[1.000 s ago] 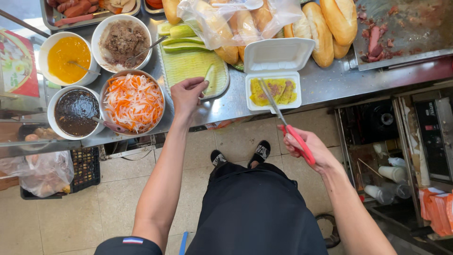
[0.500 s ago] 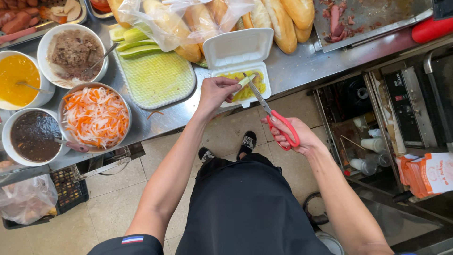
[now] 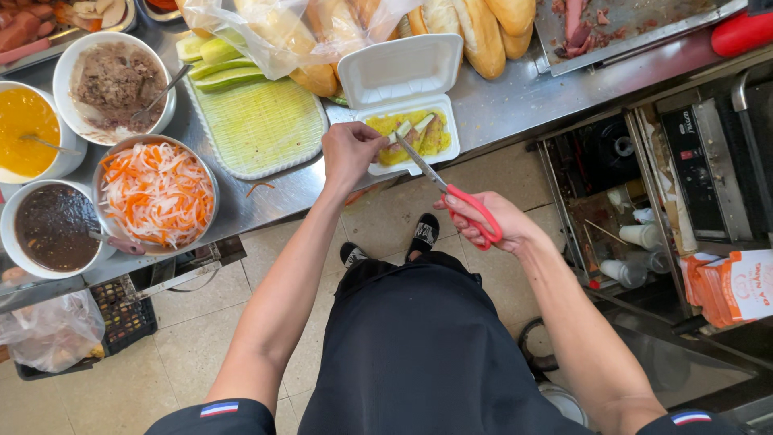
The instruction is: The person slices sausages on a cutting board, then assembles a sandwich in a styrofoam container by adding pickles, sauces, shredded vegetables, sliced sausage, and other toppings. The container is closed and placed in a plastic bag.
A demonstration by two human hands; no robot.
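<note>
Left hand (image 3: 348,151) pinched a pale green cucumber strip (image 3: 400,131) at the fingertips, over the near edge of the white foam box (image 3: 400,79) just beyond the knuckles. Right hand (image 3: 491,220) closed through the red handles of the scissors (image 3: 447,192), blades parted and pointing up-left toward the strip, tips almost touching it. Yellow egg and cut pieces inside the box, just past the left fingertips. Green ribbed tray (image 3: 258,125) immediately left of the left hand; bowl of shredded carrot and radish (image 3: 155,192) farther left. Compared with half a second before: strip shorter, left hand nearer the box, more cut pieces lying in it.
</note>
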